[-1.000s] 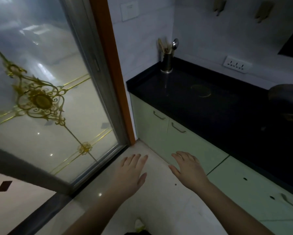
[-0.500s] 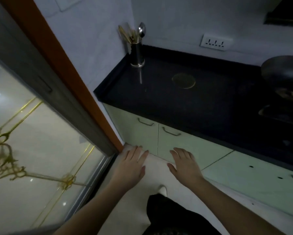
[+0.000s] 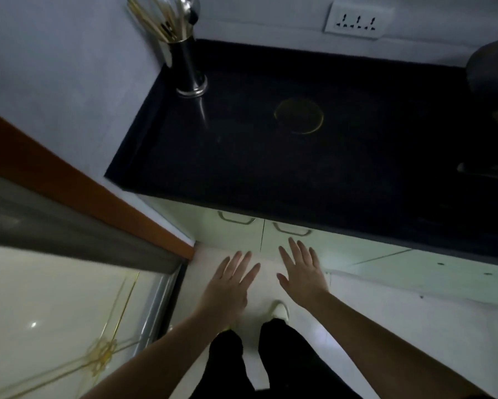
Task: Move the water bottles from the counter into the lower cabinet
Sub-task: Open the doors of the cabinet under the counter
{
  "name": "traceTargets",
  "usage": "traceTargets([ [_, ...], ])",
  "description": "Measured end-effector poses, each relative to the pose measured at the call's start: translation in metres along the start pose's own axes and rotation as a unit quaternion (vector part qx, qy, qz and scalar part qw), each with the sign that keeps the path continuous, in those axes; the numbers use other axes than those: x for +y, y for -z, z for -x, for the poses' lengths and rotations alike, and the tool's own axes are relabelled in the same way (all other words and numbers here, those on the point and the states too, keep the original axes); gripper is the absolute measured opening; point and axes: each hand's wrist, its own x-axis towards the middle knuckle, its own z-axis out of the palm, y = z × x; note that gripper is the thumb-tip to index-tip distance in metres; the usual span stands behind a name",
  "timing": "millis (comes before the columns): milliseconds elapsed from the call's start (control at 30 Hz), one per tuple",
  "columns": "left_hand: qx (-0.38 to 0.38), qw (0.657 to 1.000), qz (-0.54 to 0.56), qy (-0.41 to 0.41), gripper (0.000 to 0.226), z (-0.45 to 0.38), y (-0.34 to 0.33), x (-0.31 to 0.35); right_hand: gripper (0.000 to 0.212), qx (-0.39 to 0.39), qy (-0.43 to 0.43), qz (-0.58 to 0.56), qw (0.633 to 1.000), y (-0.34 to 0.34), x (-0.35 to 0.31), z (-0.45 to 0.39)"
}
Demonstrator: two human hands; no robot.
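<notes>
I see no water bottles on the black counter. Below its front edge are two pale green lower cabinet doors, the left door and the right door, both closed, each with a metal handle near the top. My left hand and my right hand hover palm-down in front of those doors, fingers spread, holding nothing. My right fingertips lie just under the right door's handle.
A steel utensil holder with chopsticks and a spoon stands in the counter's back left corner. A dark wok sits at the right edge. A wall socket is behind. A sliding glass door flanks my left. My legs and white shoe are below.
The view has swung right and down towards the counter as I stepped closer. Both hands stay spread and empty, now nearer the cabinet doors.
</notes>
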Motion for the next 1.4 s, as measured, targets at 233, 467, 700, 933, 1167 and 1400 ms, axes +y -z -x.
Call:
traceTargets([
  [233, 0.012, 1.0, 0.016, 0.002, 0.079, -0.058, -0.038, -0.044, 0.073, 0.065, -0.055, -0.029, 0.996, -0.025, -0.026, -0.039],
  [467, 0.034, 0.999, 0.004, -0.027, 0.08, -0.078, -0.058, -0.074, 0.067, 0.096, -0.115, -0.067, 0.986, -0.041, -0.05, -0.058],
  [700, 0.089, 0.993, 0.002, -0.076, 0.074, -0.087, -0.057, -0.092, 0.057, 0.118, -0.133, -0.108, 0.978, -0.029, -0.051, -0.063],
  [933, 0.077, 0.994, -0.039, -0.067, 0.073, -0.095, -0.052, -0.092, 0.039, 0.121, -0.134, -0.126, 0.975, -0.033, -0.042, -0.059],
  [1167, 0.07, 0.997, -0.001, -0.018, 0.066, -0.082, -0.043, -0.08, 0.044, 0.135, -0.16, -0.148, 0.967, -0.037, -0.052, -0.027],
  [1400, 0.089, 0.994, 0.031, -0.062, 0.067, -0.012, -0.051, -0.08, 0.051, 0.13, -0.158, -0.164, 0.965, -0.05, -0.054, 0.031],
])
